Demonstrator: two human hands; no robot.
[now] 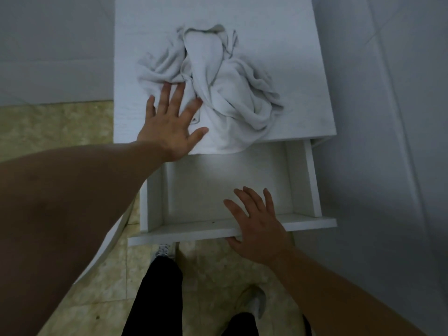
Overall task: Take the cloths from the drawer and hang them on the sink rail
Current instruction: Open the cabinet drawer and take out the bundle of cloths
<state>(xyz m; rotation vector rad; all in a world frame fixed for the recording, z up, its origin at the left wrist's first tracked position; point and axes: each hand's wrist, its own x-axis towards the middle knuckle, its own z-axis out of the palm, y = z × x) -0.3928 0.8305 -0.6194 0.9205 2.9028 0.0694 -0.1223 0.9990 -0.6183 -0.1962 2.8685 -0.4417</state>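
Observation:
A crumpled heap of white cloths (218,93) lies on top of a white cabinet (291,44), one edge hanging over its front. My left hand (169,124) lies flat on the cabinet top with fingers spread, fingertips and thumb touching the heap's near left side. Below it a white drawer (312,183) stands pulled out, and its inside shows nothing in it. My right hand (257,221) rests open on the drawer's front panel (181,235), fingers straight over the top edge, thumb at the panel's outer face.
Grey-white walls flank the cabinet left and right. The floor is beige marbled tile (60,132). My legs in black trousers (164,294) and light shoes stand right in front of the drawer. A white curved object (106,253) shows beside my left forearm.

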